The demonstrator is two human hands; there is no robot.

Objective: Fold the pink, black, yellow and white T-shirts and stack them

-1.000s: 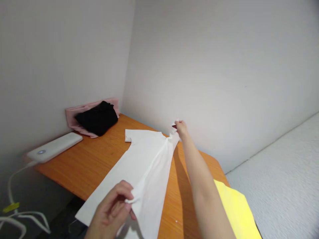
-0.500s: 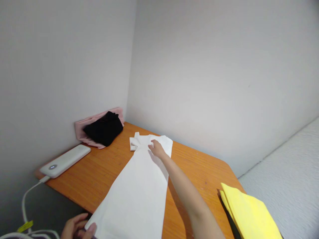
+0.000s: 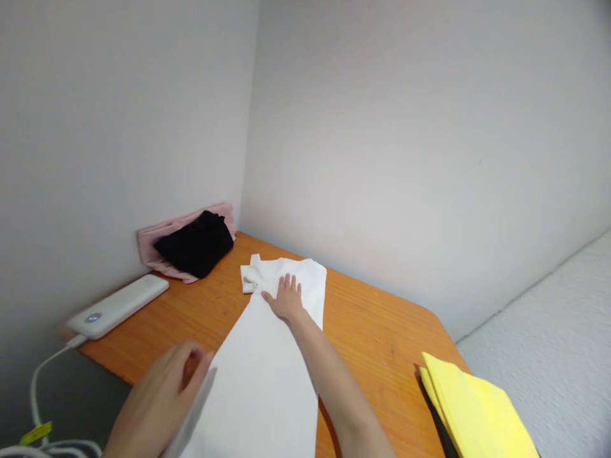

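A white short-sleeved garment (image 3: 262,388), apparently a T-shirt, lies lengthwise over the table from the far edge to the near one. Its far end has a small bunched sleeve (image 3: 249,278) on the left. My right hand (image 3: 287,300) rests flat on the upper part of the cloth, fingers spread. Over the garment's near left edge is my left hand (image 3: 160,394), slightly blurred, with bent fingers and a gap between thumb and forefinger. Nothing shows in it, and it casts a shadow on the cloth.
On the wooden table (image 3: 377,324), a black cloth (image 3: 198,245) and a pink folded cloth (image 3: 149,248) lie against the left wall. A white power bank (image 3: 121,305) with a cable (image 3: 34,394) is at the left edge. Yellow folded cloth (image 3: 482,407) lies on something black at the right.
My left hand has let go of the garment's near left corner and moved up and right over its edge. My right hand has flattened onto the cloth, slightly lower.
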